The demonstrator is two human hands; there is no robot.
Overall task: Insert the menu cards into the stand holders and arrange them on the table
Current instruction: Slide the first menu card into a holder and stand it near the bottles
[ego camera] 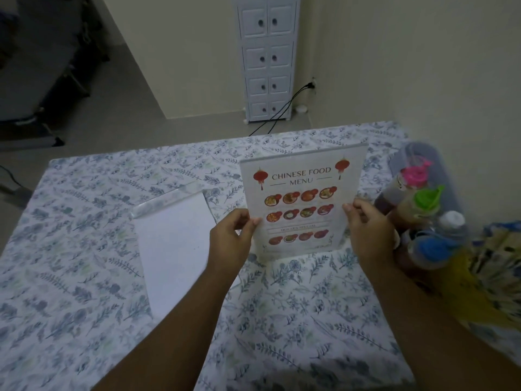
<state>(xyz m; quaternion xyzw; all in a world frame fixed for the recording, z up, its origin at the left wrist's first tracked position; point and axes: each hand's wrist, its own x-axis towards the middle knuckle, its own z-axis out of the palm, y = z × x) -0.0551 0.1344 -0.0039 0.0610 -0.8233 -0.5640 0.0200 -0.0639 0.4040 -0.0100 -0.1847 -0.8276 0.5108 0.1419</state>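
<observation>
A clear acrylic stand holder point(304, 158) stands upright on the table with a "Chinese Food Menu" card point(303, 204) inside it. My left hand point(232, 235) grips its left edge and my right hand point(369, 224) grips its right edge, thumbs on the front. To the left, a second holder lies flat on the cloth with a white card point(174, 249) showing its blank side, its clear base point(158, 201) at the far end. Nothing touches that one.
The table carries a blue floral cloth point(84, 249). A tray of sauce bottles with pink, green, white and blue caps point(423, 210) stands right of my right hand. A white drawer cabinet point(266, 57) and cables stand by the far wall.
</observation>
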